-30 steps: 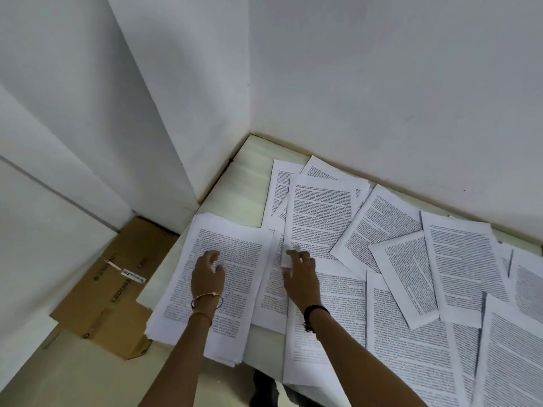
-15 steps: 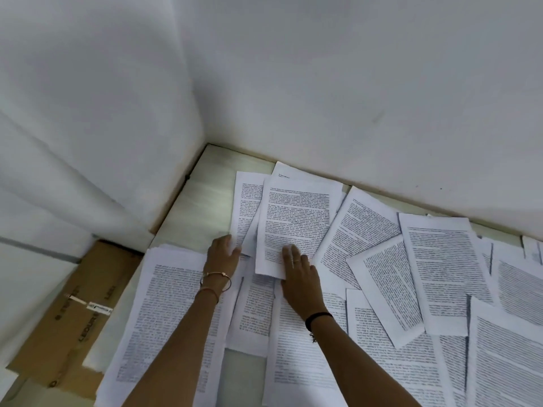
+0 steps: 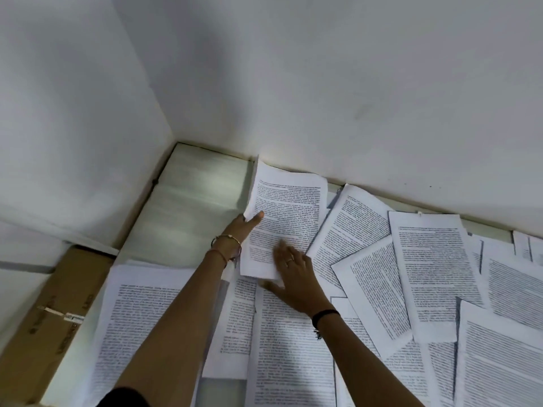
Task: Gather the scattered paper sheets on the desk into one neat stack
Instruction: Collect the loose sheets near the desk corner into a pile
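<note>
1. Lower centre and right of frame: scattered paper sheets [image 3: 293,348], printed, overlapping at mixed angles on desk [image 3: 191,201]
2. Lower left: cardboard box [image 3: 44,318] beside desk edge
3. Centre: right hand [image 3: 293,279], fingers straight and spread, flat on lower part of centre sheet [image 3: 291,212]
4. Just above and left: left hand [image 3: 238,230] pinching centre sheet's left edge, thumb on top, other fingers hidden beneath
5. Upper centre: centre sheet's far corner against white wall [image 3: 323,83]; bare desktop to its left
</note>
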The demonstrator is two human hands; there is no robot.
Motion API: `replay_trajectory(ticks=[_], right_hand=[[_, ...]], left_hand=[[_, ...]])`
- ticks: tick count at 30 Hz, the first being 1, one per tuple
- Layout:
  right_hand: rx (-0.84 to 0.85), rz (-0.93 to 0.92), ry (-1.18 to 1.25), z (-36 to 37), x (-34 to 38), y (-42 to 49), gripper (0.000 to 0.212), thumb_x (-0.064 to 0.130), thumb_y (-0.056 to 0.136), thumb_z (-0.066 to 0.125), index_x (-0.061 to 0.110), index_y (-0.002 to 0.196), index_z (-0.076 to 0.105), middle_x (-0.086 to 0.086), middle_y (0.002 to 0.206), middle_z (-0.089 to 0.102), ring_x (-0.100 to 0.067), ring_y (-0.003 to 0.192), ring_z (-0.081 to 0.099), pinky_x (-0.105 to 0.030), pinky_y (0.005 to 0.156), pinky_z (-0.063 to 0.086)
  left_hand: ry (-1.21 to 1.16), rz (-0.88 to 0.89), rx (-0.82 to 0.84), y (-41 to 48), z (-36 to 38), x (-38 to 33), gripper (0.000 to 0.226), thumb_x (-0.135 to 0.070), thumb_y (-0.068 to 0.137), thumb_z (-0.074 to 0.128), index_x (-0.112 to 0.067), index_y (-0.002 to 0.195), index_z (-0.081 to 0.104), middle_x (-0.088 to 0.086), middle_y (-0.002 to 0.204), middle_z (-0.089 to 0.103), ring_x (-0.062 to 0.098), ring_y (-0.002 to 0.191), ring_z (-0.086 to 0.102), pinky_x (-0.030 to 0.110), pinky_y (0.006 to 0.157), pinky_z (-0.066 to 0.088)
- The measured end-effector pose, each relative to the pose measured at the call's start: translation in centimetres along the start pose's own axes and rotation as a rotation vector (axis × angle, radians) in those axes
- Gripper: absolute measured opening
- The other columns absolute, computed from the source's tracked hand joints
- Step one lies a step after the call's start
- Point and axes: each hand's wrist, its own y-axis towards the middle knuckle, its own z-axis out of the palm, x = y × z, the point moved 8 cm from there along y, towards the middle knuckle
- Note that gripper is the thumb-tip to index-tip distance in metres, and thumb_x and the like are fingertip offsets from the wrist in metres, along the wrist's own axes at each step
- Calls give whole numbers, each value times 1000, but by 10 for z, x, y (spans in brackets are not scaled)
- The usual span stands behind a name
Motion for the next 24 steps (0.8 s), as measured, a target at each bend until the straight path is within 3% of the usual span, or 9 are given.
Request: replay_trajectory(ticks=[1, 3, 6, 10, 13, 16, 19, 22, 24], right_hand=[[32, -12, 53, 1, -5, -4, 102, 82, 80, 9, 9, 151, 20, -7, 161, 8, -22, 147, 9, -40, 117, 13], [4, 5, 183, -4, -18, -15, 103, 83, 78, -1, 13, 151, 22, 1, 161, 7, -14, 148, 3, -37, 121, 9], [-158, 137, 332, -16, -47, -34, 85, 75, 87, 9, 21, 149, 28, 5, 159, 18, -10, 146, 15, -34, 120, 18], [-227, 285, 351, -16, -79, -58, 79, 72, 89, 12, 26, 153, 14, 6, 159, 15, -6, 146, 12, -27, 118, 12], [-183, 324, 288, -13, -93, -69, 89, 76, 85, 10, 20, 153, 11, 3, 161, 10, -9, 148, 7, -38, 121, 15], [-123, 326, 179, -14, -96, -74, 101, 82, 78, 12, 13, 153, 8, 0, 161, 3, -15, 148, 4, -35, 120, 8], [-98, 371, 140, -12, -101, -78, 117, 90, 68, 7, 9, 152, 7, -8, 161, 2, -24, 149, 6, -39, 118, 12], [-141, 419, 166, -12, -96, -86, 91, 64, 86, 43, 11, 152, 10, -11, 161, 6, -28, 148, 10, -47, 118, 20], [-202, 362, 237, -15, -81, -89, 81, 52, 89, 52, 15, 152, 17, -6, 159, 16, -24, 146, 19, -44, 114, 32]], left_hand=[[-35, -36, 43, 2, 7, 2, 49, -46, 82, 62, -19, 122, 53, -1, 128, 57, 18, 110, 57, 31, 95, 43], [14, -66, 83, 5, 22, 6, 46, -21, 79, 71, -5, 121, 57, 12, 127, 60, 27, 110, 59, 35, 98, 46], [100, -55, 53, 10, 35, 17, 67, -23, 58, 69, 2, 119, 57, 19, 126, 60, 33, 114, 58, 45, 103, 44], [5, 10, 14, -8, 31, 5, 44, -1, 81, 65, 4, 123, 55, 20, 124, 59, 25, 108, 57, 40, 104, 42], [-25, 47, -53, -13, 3, 9, 40, 6, 86, 57, 8, 125, 52, 25, 128, 55, 23, 106, 54, 41, 105, 40], [-48, 42, -135, -27, -24, 19, 41, 7, 86, 56, 9, 126, 50, 26, 130, 53, 27, 109, 55, 40, 107, 38], [-56, 59, -228, -44, -42, 27, 43, 8, 88, 52, 7, 130, 46, 25, 134, 49, 26, 112, 52, 31, 101, 35], [-64, 45, -324, -62, -55, 38, 42, 3, 91, 51, 4, 133, 44, 21, 135, 49, 23, 109, 49, 27, 96, 34], [-88, 3, -381, -71, -60, 47, 41, 0, 92, 51, 4, 132, 45, 23, 135, 49, 22, 105, 48, 28, 96, 35]])
